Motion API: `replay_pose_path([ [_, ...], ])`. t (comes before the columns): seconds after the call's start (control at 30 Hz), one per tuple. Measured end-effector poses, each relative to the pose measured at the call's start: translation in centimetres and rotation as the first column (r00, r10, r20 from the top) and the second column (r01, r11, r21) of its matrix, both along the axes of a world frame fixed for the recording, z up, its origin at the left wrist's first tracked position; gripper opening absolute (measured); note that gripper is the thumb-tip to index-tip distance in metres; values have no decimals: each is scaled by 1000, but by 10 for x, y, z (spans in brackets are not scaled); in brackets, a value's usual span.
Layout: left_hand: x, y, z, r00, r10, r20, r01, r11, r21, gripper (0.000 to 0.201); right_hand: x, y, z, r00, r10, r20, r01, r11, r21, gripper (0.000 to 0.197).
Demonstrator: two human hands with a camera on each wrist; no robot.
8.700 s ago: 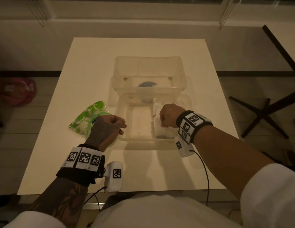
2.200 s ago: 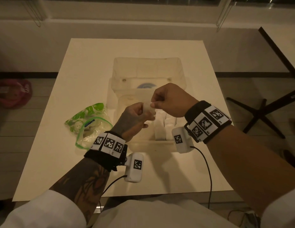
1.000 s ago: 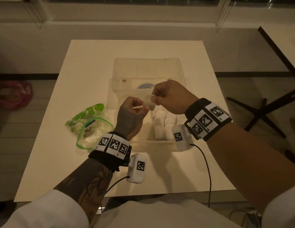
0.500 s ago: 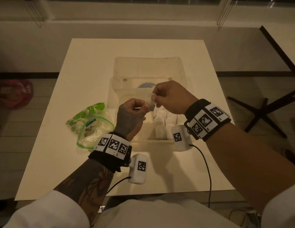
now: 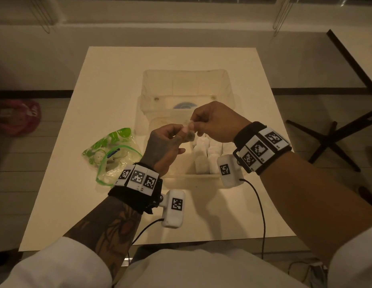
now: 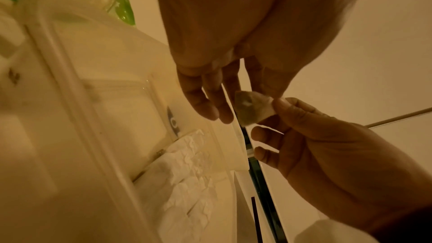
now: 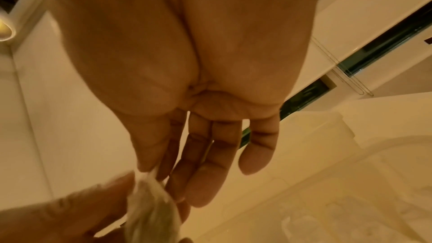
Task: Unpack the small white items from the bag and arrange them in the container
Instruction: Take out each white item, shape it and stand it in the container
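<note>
Hands meet above the container on the table: I see my left hand and right hand both pinching one small white item, which seems to be a soft sachet. Below it, more white items stand packed in the container's right side. Left of it lies the green bag, mouth open.

Both hands pinch small sachet above container.

A red bag lies on the floor left of the table; dark table legs stand right of it.
</note>
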State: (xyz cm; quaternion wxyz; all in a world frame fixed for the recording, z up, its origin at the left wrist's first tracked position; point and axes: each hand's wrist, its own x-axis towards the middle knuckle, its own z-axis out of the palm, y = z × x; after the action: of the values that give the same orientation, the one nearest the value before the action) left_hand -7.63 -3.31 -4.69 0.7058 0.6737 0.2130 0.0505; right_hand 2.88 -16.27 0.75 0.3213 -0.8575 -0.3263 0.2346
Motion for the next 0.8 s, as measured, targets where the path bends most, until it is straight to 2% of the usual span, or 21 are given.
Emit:
replay_pose_path([
  [0.13,1,2,-2,1000,24,-20,-25,999,-28,15,3,-2,0,1000,-19,-6,19,1000,10,13],
  [0.27,-2,0,1,1000,-2,7,3,993,-117,15,4,-5,3,999,37,-30,-38,999,-25,13],
  [0.37,-4,-1,2,999,-44,9,45,994,-95,17,5,-5,6,997,73,-32,-74,997,-37,15],
  [0.5,-4,0,4,999,-30,29,33,990,-135,14,5,-3,7,998,67,-3,-67,996,-56,15],
  [0.63,-6,-1,10,995,-96,0,95,984,-151,17,4,-2,9,996,87,9,-87,995,-50,16],
  [0.8,-5,-1,13,976,-208,-60,202,975,-90,24,2,0,9,994,106,-9,-106,994,-18,12],
])
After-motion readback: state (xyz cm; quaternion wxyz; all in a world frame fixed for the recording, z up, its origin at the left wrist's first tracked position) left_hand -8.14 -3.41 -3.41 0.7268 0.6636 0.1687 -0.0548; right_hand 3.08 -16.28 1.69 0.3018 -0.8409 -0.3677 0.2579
